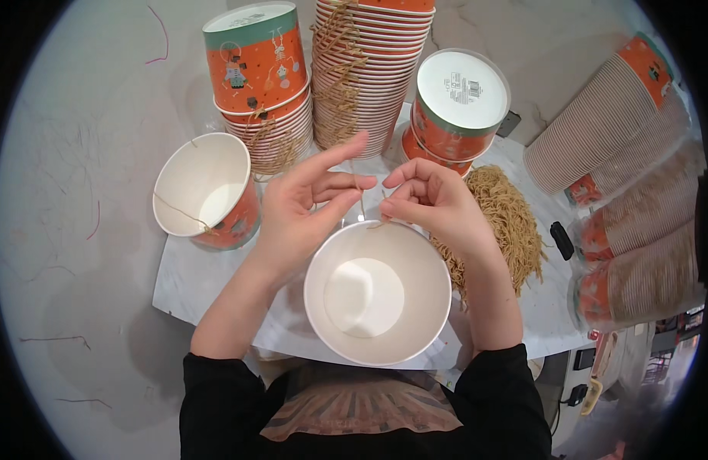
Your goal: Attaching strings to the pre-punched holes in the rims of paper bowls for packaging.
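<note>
A large paper bucket with a white inside stands upright in front of me, mouth up. Above its far rim, my left hand pinches a short piece of tan twine between thumb and a finger, its index finger stretched out. Close by on the other side, my right hand has thumb and index finger pressed together at another end of twine by the rim. Whether both ends belong to one piece, I cannot tell. A loose heap of cut twine lies beside my right forearm.
Left of my hands, another bucket has twine across its mouth. Behind stand an upturned bucket on a stack, a tall bucket stack with twine hanging on it, and more upturned buckets. Wrapped bucket stacks lie at the right.
</note>
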Action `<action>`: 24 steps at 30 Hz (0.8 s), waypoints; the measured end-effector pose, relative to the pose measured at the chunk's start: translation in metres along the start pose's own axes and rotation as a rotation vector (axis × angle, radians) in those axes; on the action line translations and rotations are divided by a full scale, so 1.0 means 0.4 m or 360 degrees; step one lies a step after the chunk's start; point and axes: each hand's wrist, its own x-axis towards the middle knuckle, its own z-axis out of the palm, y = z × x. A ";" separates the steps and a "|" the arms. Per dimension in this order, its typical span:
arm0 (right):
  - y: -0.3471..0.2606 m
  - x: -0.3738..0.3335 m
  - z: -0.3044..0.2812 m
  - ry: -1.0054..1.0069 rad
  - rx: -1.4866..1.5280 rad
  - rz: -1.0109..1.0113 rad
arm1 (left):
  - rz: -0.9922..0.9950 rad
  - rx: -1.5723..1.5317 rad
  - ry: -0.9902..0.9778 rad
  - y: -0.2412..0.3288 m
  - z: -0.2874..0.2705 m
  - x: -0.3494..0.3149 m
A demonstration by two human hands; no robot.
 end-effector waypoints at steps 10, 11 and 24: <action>0.018 0.007 0.016 0.0028 -0.0164 -0.0001 | -0.0276 0.0421 -0.0332 0.047 0.021 0.131; 0.020 0.009 0.020 0.0020 -0.0148 -0.0004 | -0.0278 0.0415 -0.0337 0.042 0.019 0.133; 0.024 0.017 -0.005 -0.0032 -0.0146 -0.0095 | -0.0895 0.0173 -0.0677 0.009 -0.055 0.139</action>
